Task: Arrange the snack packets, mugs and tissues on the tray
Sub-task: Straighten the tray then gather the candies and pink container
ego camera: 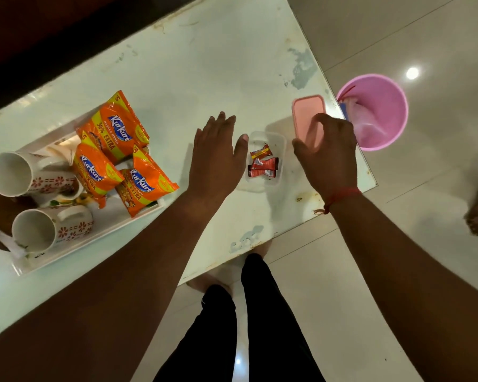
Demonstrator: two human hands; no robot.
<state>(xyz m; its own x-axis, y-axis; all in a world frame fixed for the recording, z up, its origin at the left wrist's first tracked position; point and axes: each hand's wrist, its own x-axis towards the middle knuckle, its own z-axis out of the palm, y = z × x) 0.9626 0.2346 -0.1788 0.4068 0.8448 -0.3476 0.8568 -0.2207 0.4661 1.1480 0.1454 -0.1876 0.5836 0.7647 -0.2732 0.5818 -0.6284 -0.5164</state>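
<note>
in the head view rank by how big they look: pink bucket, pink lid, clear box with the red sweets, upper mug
1. pink bucket, though it stands on the floor, farther from the camera
2. upper mug
3. clear box and pink lid: too alike to rank, and the right hand covers part of the lid

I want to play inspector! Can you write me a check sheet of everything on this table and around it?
Surface: white table, paint chipped and stained near its edges.
Job's things: white tray holds three orange Kurkure packets and two flowered mugs lying on their sides; no tissues seen.
Clutter: clear plastic box with small red sweet wrappers inside; pink lid beside it.
Grippers: left hand open and flat, thumb at the box rim; right hand curled on the pink lid.
Cables: nothing seen.
Surroundings: glossy tiled floor; pink bin with a plastic bag inside, beside the table; person's dark trousers below.
</note>
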